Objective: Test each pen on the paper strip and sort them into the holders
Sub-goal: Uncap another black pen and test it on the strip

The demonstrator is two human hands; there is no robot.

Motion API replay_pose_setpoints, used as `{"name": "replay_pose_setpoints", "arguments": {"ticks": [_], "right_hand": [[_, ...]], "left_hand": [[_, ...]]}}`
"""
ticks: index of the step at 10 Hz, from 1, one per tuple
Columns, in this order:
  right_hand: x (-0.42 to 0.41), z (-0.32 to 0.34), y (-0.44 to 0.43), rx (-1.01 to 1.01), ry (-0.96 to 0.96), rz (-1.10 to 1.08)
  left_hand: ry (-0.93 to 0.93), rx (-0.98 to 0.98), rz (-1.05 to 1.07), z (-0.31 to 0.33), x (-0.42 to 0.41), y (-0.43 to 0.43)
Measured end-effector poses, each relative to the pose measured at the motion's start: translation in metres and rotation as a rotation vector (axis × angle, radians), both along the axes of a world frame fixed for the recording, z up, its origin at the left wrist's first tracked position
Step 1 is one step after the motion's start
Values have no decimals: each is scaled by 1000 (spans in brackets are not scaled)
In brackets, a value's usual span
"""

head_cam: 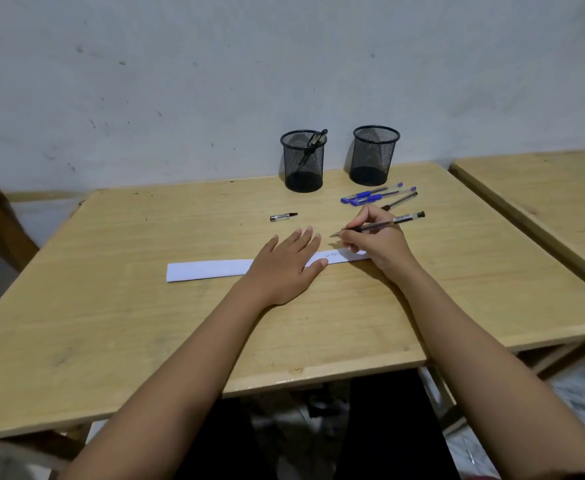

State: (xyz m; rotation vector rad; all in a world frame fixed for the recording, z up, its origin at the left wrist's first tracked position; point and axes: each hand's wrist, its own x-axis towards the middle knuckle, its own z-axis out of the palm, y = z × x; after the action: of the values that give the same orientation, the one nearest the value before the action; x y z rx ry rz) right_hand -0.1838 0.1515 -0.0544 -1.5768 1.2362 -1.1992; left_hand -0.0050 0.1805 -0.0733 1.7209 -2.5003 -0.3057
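Progress looks early, judging from the 1 head view. Left holder [303, 161] at the back of the table [145, 306] has about 1 dark pen [315, 140] leaning in it; right holder [374, 154] looks empty through its mesh. Just in front of the right holder lie about 3 untested pens [375, 195], 2 with blue caps and 1 darker, side by side and touching. A loose cap [283, 217] lies alone on the wood, well apart from both hands. The strip [211, 270] lies flat across the table's middle, and faint scribbles show near its right end, so at least 1 test seems made.

Left hand [289, 263] lies flat, palm down, fingers spread, pinning the strip about two thirds along; it grips nothing. Right hand [375, 242] is closed in a writing grip on an uncapped pen [381, 225], barrel pointing back and right, tip aimed left and lifted clear of the strip, just beyond its far edge. The heel of that hand rests on the strip's right end. Both forearms reach straight over the near table edge. My guess: this pen next goes into a holder, then the 3 lying ones follow.
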Motion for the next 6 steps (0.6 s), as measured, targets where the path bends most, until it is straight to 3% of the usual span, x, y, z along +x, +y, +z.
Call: {"name": "replay_pose_setpoints", "arguments": {"ticks": [6], "right_hand": [[-3,-3,-6,26,20,26]], "left_hand": [[3,-42,19,-2,-1,-1]]}}
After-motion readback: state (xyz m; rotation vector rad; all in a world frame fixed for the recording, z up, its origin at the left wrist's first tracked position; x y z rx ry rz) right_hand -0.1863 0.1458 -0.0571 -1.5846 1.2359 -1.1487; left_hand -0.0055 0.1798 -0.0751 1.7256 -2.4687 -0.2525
